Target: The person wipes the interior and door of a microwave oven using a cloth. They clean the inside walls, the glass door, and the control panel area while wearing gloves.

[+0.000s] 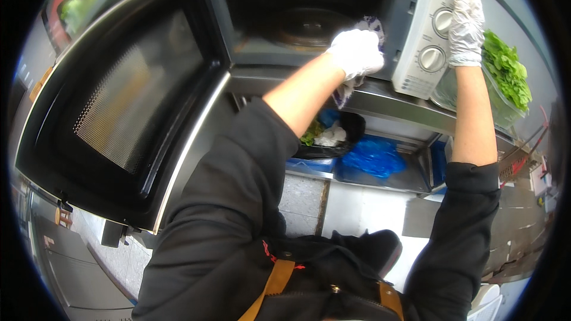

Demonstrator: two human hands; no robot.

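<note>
A microwave oven [226, 35] stands with its door [129, 98] swung out to the left. My left hand [357, 53], in a white glove, grips a white cloth with purple marks [371, 26] at the lower right of the opening; part of the cloth hangs below the hand. Inside the cavity lies a dark round plate [308, 26]. My right hand [466, 26], gloved too, rests with fingers together against the right side of the control panel [419, 62], beside its two dials, and no object shows in it.
Right of the microwave, leafy greens [506, 71] fill a clear container [499, 102]. On the shelf below are a black-lined bin [354, 129] with scraps and a blue plastic bag [374, 156]. The open door takes up the left side. A steel counter edge [401, 109] runs under the microwave.
</note>
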